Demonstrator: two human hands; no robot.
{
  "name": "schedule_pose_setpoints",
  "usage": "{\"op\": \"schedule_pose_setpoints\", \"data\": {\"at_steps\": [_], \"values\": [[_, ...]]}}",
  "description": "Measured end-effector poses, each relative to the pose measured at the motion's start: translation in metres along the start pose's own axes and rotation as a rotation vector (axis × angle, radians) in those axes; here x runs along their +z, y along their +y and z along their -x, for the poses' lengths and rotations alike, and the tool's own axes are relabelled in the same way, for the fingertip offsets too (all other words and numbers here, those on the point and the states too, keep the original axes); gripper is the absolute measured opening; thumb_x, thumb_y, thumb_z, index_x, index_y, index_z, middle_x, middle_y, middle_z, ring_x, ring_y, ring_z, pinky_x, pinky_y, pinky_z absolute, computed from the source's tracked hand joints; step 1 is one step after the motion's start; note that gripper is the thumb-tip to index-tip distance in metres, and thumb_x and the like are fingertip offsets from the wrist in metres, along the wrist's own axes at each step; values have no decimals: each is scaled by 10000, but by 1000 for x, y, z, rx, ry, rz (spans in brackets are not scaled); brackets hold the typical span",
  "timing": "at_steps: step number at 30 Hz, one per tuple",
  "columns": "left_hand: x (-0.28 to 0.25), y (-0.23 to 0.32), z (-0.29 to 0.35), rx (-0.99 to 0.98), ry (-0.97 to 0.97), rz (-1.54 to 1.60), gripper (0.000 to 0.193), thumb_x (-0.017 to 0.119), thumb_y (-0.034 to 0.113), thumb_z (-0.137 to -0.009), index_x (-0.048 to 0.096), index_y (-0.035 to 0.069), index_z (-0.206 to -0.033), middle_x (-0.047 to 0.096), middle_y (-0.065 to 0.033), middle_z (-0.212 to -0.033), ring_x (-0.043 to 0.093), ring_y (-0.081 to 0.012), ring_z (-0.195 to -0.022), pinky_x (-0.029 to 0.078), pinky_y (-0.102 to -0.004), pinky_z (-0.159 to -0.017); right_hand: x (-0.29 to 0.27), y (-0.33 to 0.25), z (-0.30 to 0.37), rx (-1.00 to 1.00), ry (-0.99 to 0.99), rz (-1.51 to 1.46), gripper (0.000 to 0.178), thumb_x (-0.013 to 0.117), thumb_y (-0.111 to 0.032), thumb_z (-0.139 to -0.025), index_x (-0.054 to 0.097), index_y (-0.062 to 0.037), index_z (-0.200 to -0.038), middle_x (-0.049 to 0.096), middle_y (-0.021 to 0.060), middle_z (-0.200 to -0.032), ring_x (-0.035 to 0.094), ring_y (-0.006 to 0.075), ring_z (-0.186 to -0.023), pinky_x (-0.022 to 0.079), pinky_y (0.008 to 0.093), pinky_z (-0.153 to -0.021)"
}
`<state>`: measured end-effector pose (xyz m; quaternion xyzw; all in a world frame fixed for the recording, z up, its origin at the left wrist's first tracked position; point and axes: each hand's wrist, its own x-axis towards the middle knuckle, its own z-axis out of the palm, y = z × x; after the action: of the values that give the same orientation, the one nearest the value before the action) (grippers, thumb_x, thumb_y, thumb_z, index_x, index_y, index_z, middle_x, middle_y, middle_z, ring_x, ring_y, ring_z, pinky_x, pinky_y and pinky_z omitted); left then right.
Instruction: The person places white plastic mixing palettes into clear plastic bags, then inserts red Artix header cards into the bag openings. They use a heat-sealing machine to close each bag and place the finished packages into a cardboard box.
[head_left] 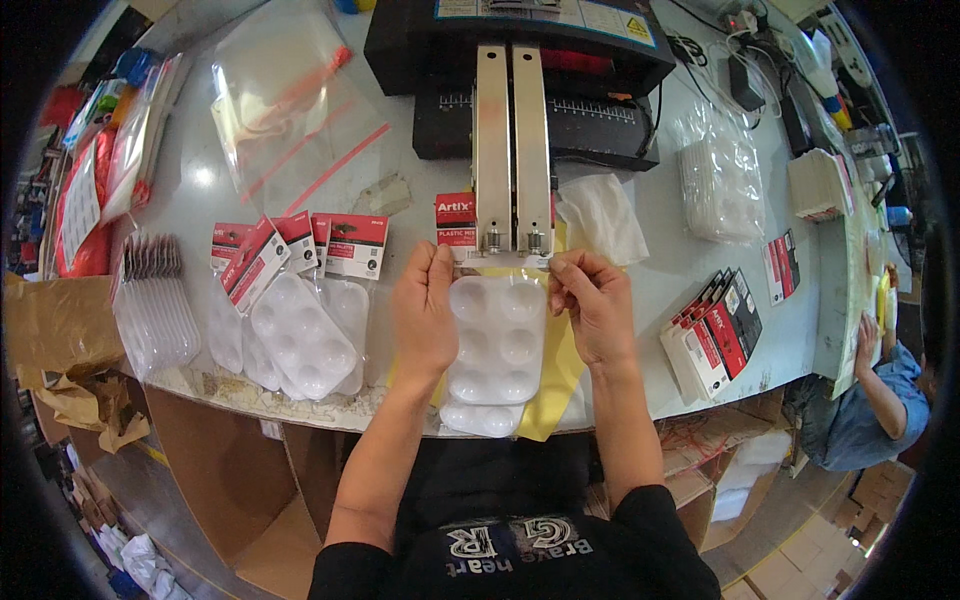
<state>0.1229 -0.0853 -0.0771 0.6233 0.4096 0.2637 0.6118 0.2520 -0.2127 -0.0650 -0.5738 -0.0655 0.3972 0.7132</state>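
Observation:
A white plastic paint palette (496,345) with round wells lies in front of me, in a clear bag. Its top end reaches under the two long metal arms (508,150) of a black bench machine (535,122). A red header card (456,215) shows to the left of the arms. My left hand (425,315) is closed, thumb and fingers pinching the left top edge of the bagged palette. At the right top edge my right hand (598,305) pinches too. The metal tips hide the middle of that edge. Another palette (482,418) lies partly beneath, on a yellow sheet (555,395).
Carded palettes (305,335) are heaped left, beside a row of packed ones (160,305). Clear bags (275,90) lie at far left. Folded header cards (712,330), a white cloth (603,218) and stacked palettes (720,180) are right. Another person's arm (885,385) rests at far right.

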Motion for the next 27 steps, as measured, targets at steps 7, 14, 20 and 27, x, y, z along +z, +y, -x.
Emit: {"op": "schedule_pose_setpoints", "data": {"at_steps": [7,14,20,27], "values": [[-27,37,14,231,45,-365,314,453,214,-1001,461,3,-768,512,-56,-661,510,-120,-648,429,-275,-612,-27,-50,47,-157,84,534,268,647,-146,-869,650,47,-1055,687,117,-905,666,171,-857,509,271,-785],[-124,55,-4,313,280,-756,154,607,139,-846,594,42,-966,599,-95,-958,597,-217,-760,470,-314,-753,-155,-79,91,-378,371,1707,1070,836,-435,-592,337,48,-1407,431,233,-1408,422,340,-1312,353,409,-1047],[-62,8,-11,383,-12,-933,269,631,241,-871,597,15,-1012,608,-159,-945,599,-305,-845,463,-366,-791,-171,-73,89,-320,375,1509,1186,830,-537,-530,304,27,-1432,333,212,-1485,291,331,-1396,248,456,-1062],[-147,69,-14,234,413,-1155,342,638,281,-893,597,-5,-1075,619,-150,-1052,583,-297,-953,454,-359,-835,-162,-82,88,-254,409,1587,1196,849,-519,-467,343,-34,-1436,414,182,-1443,401,290,-1329,281,413,-1008]]}}
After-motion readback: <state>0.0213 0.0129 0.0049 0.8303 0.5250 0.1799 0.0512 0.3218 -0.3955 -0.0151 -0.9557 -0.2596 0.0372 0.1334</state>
